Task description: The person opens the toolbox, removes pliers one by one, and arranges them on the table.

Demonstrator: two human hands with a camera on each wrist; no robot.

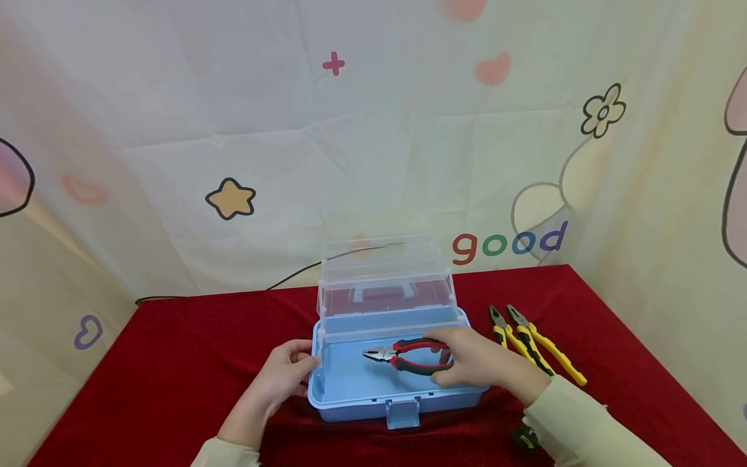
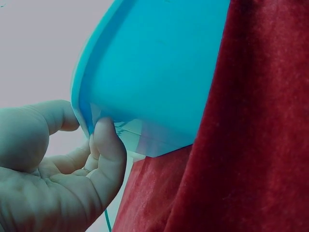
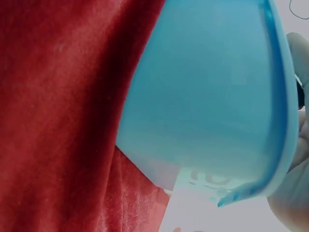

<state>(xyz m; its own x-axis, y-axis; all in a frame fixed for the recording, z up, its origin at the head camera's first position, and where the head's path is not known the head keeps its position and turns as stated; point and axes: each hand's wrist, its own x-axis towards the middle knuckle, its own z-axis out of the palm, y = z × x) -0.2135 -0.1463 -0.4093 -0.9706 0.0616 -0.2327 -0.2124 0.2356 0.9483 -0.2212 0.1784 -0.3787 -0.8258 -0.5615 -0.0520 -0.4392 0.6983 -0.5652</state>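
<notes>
A light blue toolbox [image 1: 350, 386] stands on the red cloth with its clear lid [image 1: 388, 295] raised at the back. My left hand [image 1: 280, 376] grips the box's left rim; in the left wrist view, thumb and fingers pinch that edge [image 2: 77, 96]. Over the box interior, my right hand [image 1: 469, 360] holds combination pliers [image 1: 398, 354] by their red and black handles, the metal nose pointing left. Whether the pliers touch the box floor, I cannot tell. In the right wrist view, the box wall [image 3: 207, 96] hides most of the right hand [image 3: 294, 179] and the pliers.
Two pairs of yellow and black pliers [image 1: 525, 331] lie right of the box, partly behind the right forearm. A dark object [image 1: 525, 438] shows beneath the right sleeve. A thin black cable [image 1: 294, 274] runs along the back, before a patterned curtain [image 1: 373, 162].
</notes>
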